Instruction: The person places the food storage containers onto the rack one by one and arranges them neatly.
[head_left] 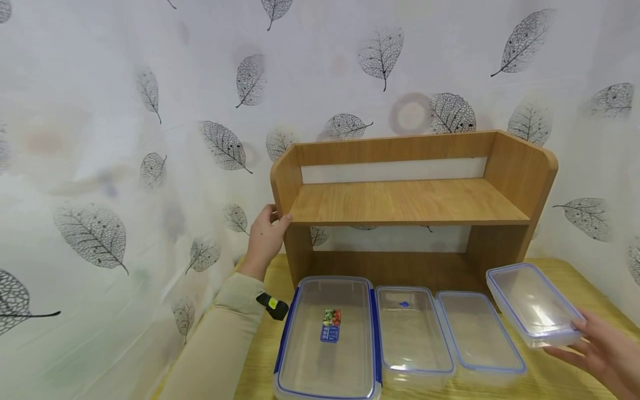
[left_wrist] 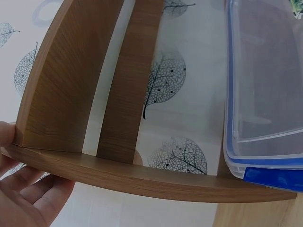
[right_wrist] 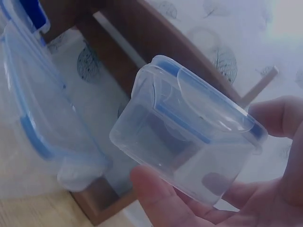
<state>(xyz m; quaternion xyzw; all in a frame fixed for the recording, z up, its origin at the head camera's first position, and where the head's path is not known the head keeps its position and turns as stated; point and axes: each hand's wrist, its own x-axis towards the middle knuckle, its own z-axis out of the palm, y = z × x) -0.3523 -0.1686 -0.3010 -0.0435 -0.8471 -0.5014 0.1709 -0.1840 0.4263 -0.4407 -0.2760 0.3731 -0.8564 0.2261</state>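
Note:
My left hand (head_left: 266, 236) grips the left side panel of a wooden desktop shelf (head_left: 410, 200), thumb at the front edge and fingers round the outer side. In the left wrist view the fingers (left_wrist: 42, 198) lie against the panel's outer face. My right hand (head_left: 597, 344) holds a small clear food container (head_left: 535, 303) with a blue-edged lid, tilted and raised at the shelf's right front. The right wrist view shows the thumb at the lid of this container (right_wrist: 184, 127) and the fingers under its base.
A large clear container (head_left: 345, 355) with blue side clips and a fruit label stands before the shelf. Beside it are two narrower containers, one in the middle (head_left: 412, 339) and one farther right (head_left: 480, 333). A yellowish wooden table (head_left: 560, 272) bears them; leaf-patterned sheeting (head_left: 200, 83) hangs behind.

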